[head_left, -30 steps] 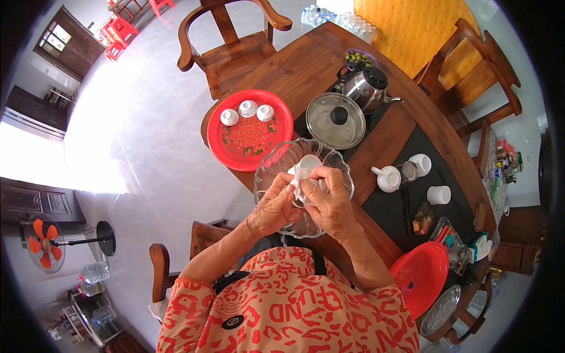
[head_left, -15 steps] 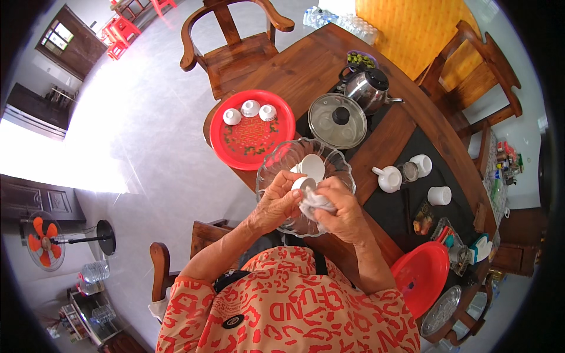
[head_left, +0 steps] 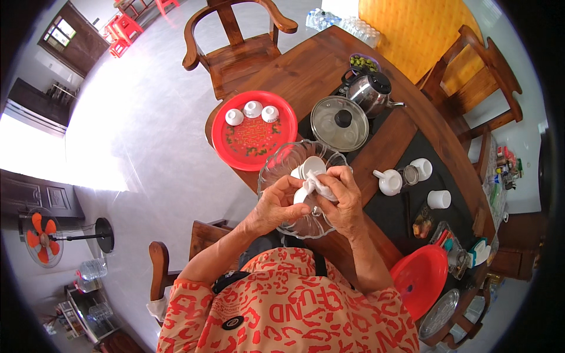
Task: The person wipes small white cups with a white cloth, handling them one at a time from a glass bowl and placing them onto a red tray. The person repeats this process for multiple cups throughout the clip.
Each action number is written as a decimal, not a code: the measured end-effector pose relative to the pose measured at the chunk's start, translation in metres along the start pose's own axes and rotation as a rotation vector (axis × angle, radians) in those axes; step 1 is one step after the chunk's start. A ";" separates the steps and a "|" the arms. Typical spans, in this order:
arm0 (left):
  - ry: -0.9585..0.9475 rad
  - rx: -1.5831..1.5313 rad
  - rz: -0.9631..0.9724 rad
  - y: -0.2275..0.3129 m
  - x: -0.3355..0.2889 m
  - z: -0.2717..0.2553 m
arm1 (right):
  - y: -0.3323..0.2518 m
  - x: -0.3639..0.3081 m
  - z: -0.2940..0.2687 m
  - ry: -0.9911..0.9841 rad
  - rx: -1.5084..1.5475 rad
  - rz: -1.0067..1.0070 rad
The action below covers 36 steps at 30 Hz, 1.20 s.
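Over a scalloped glass bowl (head_left: 272,167), my left hand (head_left: 275,203) grips a small white cup (head_left: 301,195) by its side. My right hand (head_left: 342,200) pinches a bunched white cloth (head_left: 321,187) that presses against the cup's rim. White cups (head_left: 313,166) lie inside the glass bowl, partly hidden behind my hands. To the upper left, a round red tray (head_left: 226,154) bears three small white cups (head_left: 252,109), set upside down along its far side.
A glass-lidded pot (head_left: 326,117) and a steel kettle (head_left: 368,97) stand beyond the bowl. At right are a white teapot (head_left: 389,182), a strainer (head_left: 410,174) and a white cup (head_left: 439,199). A red basin (head_left: 421,276) sits near my right arm. Wooden chairs (head_left: 235,65) surround the table.
The cloth has shifted up onto the cup's rim, and the cup has turned in my left hand so that its side shows. My right hand has moved slightly right.
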<state>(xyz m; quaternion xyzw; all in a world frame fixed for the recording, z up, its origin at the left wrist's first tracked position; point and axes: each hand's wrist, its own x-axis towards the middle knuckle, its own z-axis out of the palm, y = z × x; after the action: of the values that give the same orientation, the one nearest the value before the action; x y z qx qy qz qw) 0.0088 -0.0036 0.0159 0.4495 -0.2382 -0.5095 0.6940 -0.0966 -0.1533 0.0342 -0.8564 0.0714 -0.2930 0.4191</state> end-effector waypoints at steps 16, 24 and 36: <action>0.470 0.497 0.098 -0.008 0.011 0.023 | 0.002 0.002 0.028 0.126 -0.194 0.004; 0.434 0.902 0.461 -0.014 0.023 0.016 | 0.006 -0.013 0.032 0.088 0.221 0.569; 0.562 1.154 0.682 0.011 0.023 0.014 | -0.014 0.017 0.018 0.257 -0.401 -0.205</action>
<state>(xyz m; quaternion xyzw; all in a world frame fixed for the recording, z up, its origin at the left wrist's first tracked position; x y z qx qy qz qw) 0.0123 -0.0295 0.0293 0.7586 -0.4085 0.0768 0.5017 -0.0745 -0.1387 0.0439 -0.8809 0.0935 -0.4203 0.1964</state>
